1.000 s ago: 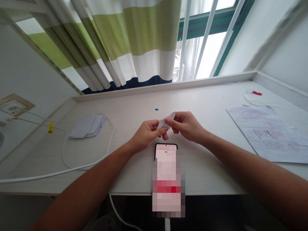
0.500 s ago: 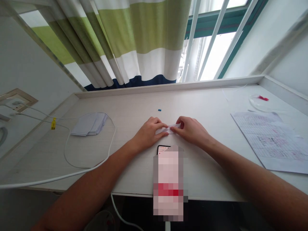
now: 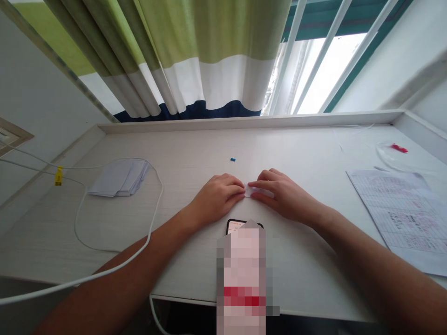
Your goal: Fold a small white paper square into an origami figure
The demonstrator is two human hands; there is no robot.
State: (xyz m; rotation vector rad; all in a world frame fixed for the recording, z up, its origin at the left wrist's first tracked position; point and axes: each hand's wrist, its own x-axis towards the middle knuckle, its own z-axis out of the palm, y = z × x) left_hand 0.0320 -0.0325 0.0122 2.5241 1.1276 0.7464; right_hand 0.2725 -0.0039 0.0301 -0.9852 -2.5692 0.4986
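Observation:
A small strip of folded white paper (image 3: 248, 190) lies low over the desk between my two hands, mostly covered by fingers. My left hand (image 3: 217, 199) is closed on its left end, thumb and fingertips pinched together. From the other side, my right hand (image 3: 289, 195) has its thumb and forefinger on the paper, and part of the strip shows between them. Just in front of the hands lies a phone (image 3: 231, 225), largely hidden by a blurred patch.
A stack of white paper slips (image 3: 113, 177) lies left, beside a looping white cable (image 3: 159, 200) that passes over my left forearm. A small blue piece (image 3: 233, 159) lies beyond my hands. Printed sheets (image 3: 401, 209) and a red item (image 3: 399, 148) are at right.
The view has shifted slightly. My left fingers have closed together over more of the paper, and my right fingers have straightened, the thumb and forefinger now lying along the strip.

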